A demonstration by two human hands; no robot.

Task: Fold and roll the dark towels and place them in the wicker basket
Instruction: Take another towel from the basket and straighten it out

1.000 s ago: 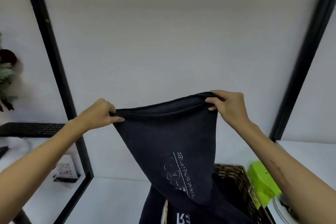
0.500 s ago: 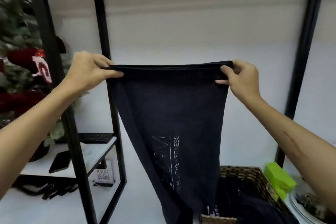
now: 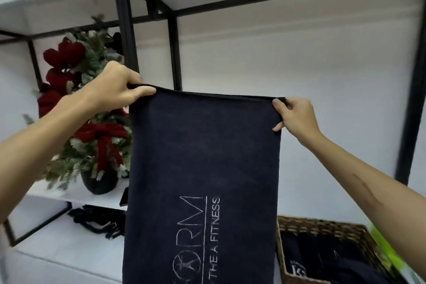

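The left hand [image 3: 115, 86] and right hand [image 3: 297, 116] each pinched a top corner of the dark towel [image 3: 202, 168], which hung unfolded at centre. At 5 o'clock, the wicker basket [image 3: 322, 226] already held dark towels; folding and rolling of this one remained.

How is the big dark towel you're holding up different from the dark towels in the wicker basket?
The held dark towel hangs open and flat, pinched at its top corners by the left hand and right hand. The basket towels sit bundled inside the wicker basket. Both are dark with white print.
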